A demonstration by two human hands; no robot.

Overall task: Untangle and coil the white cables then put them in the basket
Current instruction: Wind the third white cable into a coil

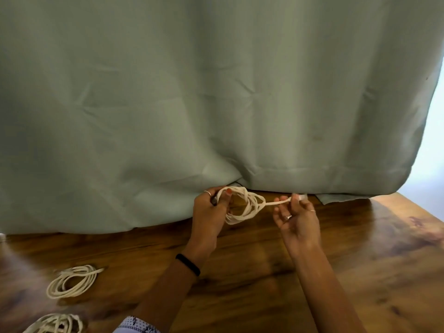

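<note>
My left hand (209,212) grips a coil of white cable (245,205) held above the wooden table (264,272), with its loops hanging to the right of the palm. The cable's free end runs right from the coil to my right hand (298,217), which pinches it between thumb and fingers; the tip is blurred. A second coiled white cable (72,281) lies flat on the table at the lower left. A third bundle of white cable (55,324) shows at the bottom left edge, partly cut off. No basket is in view.
A pale green curtain (216,92) hangs across the back and drapes onto the table's far side just behind my hands. The table's right corner (408,212) lies at the far right, with bright light beyond it.
</note>
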